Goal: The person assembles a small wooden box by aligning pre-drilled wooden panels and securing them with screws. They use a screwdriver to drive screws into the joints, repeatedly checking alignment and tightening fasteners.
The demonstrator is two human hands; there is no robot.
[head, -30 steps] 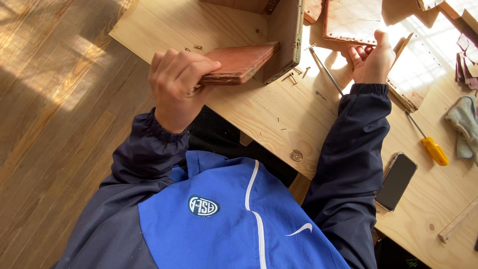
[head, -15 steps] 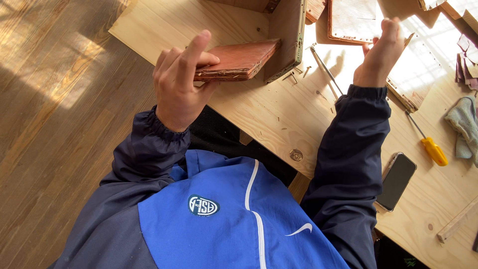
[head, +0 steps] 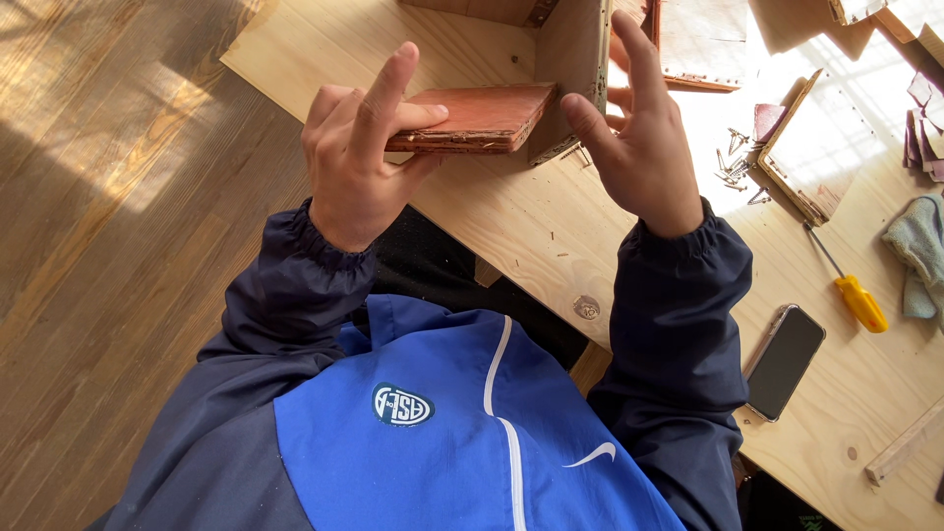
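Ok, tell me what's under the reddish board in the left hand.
Beneath the reddish board lie the left hand's thumb and palm, then the wooden table. The board covers whatever table surface sits directly below it.

A pale wooden counter [head: 511,226] stands over a brown plank floor [head: 118,256]. On the counter lie a black phone [head: 784,362] near its front edge, a screwdriver [head: 851,290] with a yellow handle just beyond it, and a grey cloth [head: 919,251] at the right side. A scatter of small nails [head: 736,167] lies in the sunlit middle, beside a flat wooden frame [head: 821,147]. A thin wooden strip [head: 903,442] rests at the lower right. A pale wooden box [head: 565,59] stands at the far side.
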